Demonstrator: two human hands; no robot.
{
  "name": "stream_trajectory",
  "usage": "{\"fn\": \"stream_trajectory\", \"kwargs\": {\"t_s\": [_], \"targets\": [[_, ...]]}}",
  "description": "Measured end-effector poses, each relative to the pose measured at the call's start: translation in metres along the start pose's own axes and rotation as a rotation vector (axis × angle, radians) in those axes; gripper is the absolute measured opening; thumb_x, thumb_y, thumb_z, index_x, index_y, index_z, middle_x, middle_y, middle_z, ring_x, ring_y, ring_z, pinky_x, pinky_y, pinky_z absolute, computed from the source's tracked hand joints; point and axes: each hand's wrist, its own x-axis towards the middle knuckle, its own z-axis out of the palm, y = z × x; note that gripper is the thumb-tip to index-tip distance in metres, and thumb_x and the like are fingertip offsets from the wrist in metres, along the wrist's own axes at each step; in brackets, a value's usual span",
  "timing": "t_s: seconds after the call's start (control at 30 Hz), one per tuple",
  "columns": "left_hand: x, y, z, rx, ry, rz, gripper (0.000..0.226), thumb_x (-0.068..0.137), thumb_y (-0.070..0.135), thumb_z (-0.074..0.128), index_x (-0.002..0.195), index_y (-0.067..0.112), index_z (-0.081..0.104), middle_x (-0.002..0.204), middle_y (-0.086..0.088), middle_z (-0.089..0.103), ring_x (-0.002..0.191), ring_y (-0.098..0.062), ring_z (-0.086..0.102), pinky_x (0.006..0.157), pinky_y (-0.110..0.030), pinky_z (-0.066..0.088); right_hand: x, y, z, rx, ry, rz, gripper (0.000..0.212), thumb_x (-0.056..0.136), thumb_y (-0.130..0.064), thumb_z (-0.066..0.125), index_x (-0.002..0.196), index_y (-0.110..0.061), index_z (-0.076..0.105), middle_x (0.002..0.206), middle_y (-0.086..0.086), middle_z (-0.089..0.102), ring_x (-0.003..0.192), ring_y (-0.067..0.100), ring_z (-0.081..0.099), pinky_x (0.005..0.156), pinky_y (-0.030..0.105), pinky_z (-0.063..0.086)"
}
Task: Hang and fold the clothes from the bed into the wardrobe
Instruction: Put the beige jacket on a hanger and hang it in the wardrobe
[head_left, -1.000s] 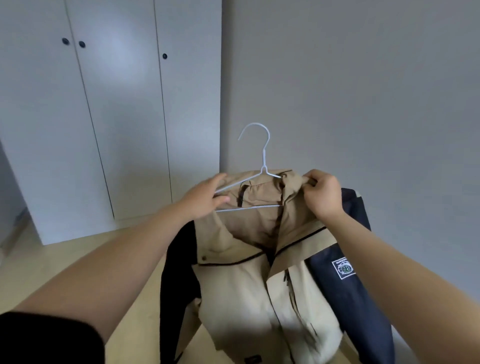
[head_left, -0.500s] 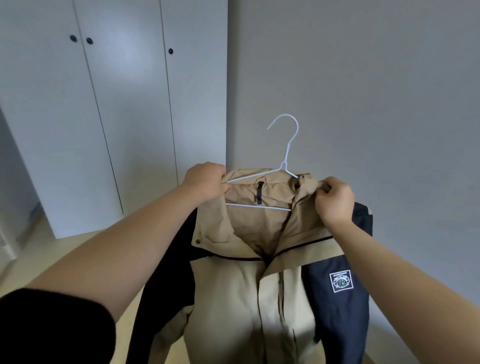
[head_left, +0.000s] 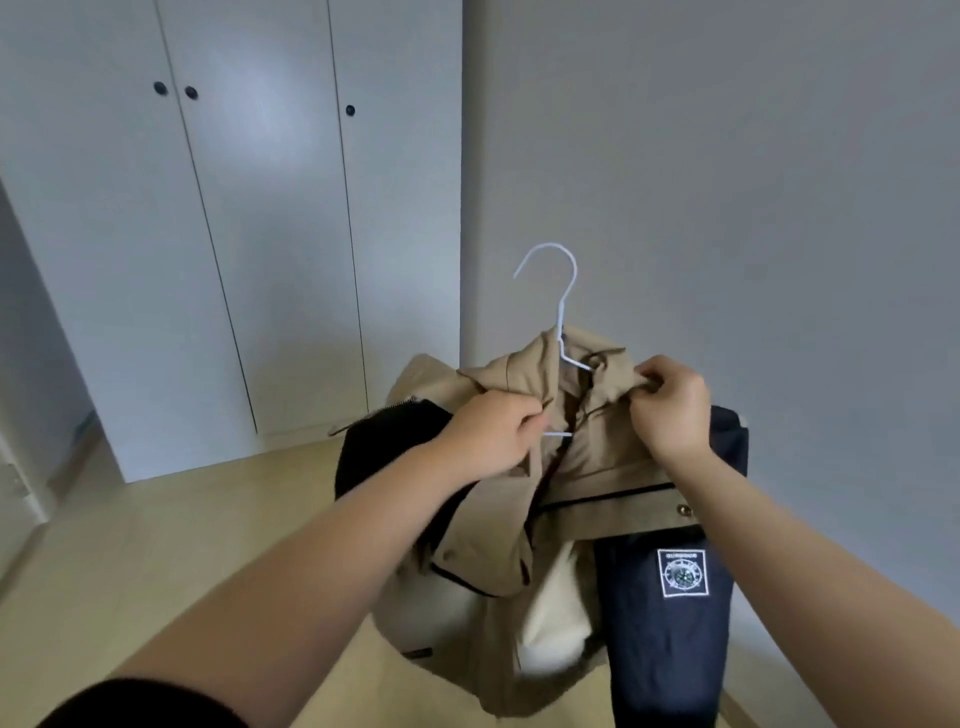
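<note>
The tan and dark blue jacket (head_left: 582, 499) hung in the air in front of the person, on a white hanger (head_left: 563, 332) whose hook pointed to 12 o'clock. The left hand (head_left: 488, 436) curled tight around the collar and hanger bar. The right hand (head_left: 672, 400), at 3 o'clock, pinched the collar. The closed wardrobe (head_left: 234, 208) stood at 10 o'clock.

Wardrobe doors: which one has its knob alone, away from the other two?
The rightmost door, next to the grey wall: its single knob sits lower and apart, while the other two knobs sit paired at the left seam.
</note>
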Motion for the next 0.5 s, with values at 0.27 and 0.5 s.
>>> {"fn": "stream_trajectory", "kwargs": {"t_s": [0.27, 0.5], "targets": [[0.016, -0.047, -0.022, 0.059, 0.116, -0.127, 0.040, 0.085, 0.033, 0.067, 0.118, 0.014, 0.056, 0.104, -0.006, 0.063, 0.099, -0.028, 0.057, 0.079, -0.032, 0.042, 0.002, -0.008, -0.002, 0.182, -0.087, -0.034, 0.030, 0.074, 0.010, 0.051, 0.064, -0.018, 0.057, 0.063, -0.010, 0.058, 0.061, 0.006, 0.053, 0.052, 0.006, 0.037], [0.033, -0.039, -0.013, -0.233, 0.316, -0.260, 0.036, 0.081, 0.028, 0.072, 0.077, -0.006, 0.061, 0.064, -0.008, 0.049, 0.062, -0.020, 0.043, 0.057, -0.028, 0.028, -0.007, -0.016, -0.006, -0.077, 0.213, -0.321, 0.024, 0.081, -0.013, 0.052, 0.102, -0.004, 0.060, 0.101, 0.014, 0.058, 0.097, 0.031, 0.052, 0.083, 0.033, 0.041]]}}
